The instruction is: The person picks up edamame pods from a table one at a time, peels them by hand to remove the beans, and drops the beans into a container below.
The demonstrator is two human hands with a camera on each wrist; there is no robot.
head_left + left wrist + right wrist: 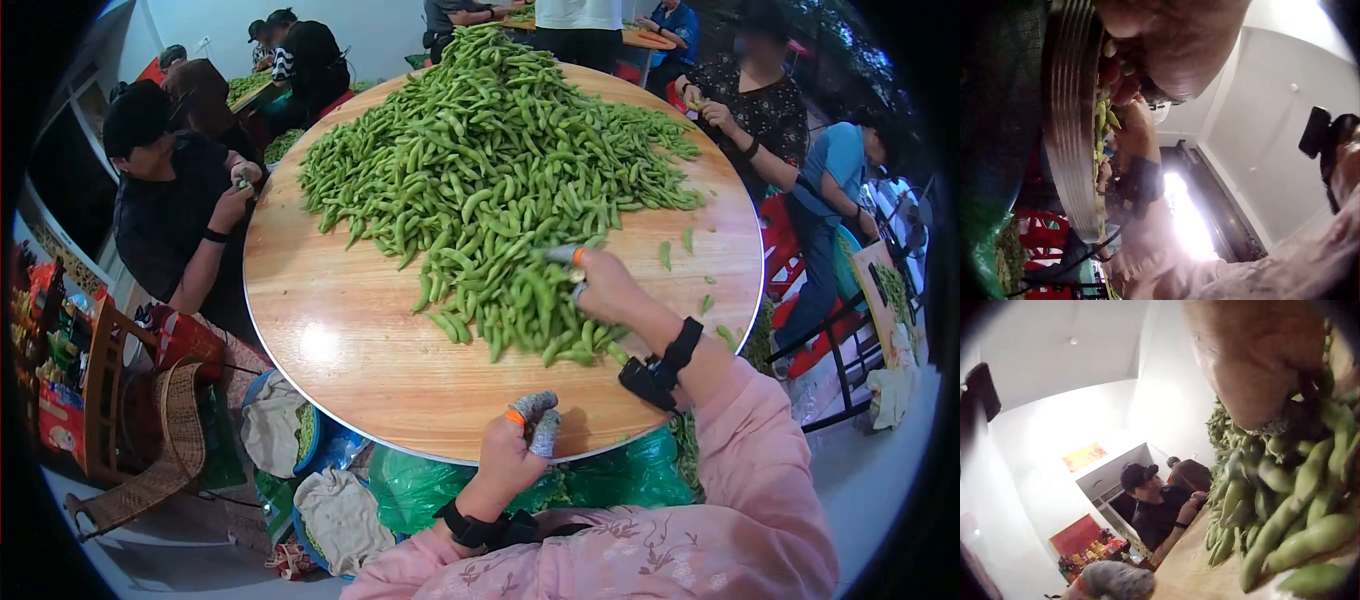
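A tall heap of green edamame pods [480, 150] stands on the round wooden table [350, 370]. My right hand [612, 290] reaches over the near right side of the heap, its covered fingertips among the pods. In the right wrist view, that hand [1254, 356] hangs close above large pods [1310, 537]. My left hand [508, 452] is at the table's front edge, its fingers loosely bent. Grey covers with orange bands wrap its thumb and forefinger, and no pod shows between them.
A few loose pods [665, 255] lie on the table's right side. Below the front edge are green plastic bags [420, 490] and tubs with cloths [345, 520]. People sit around the table, one in a black cap [165, 190] on the left. A wicker chair [165, 440] stands at left.
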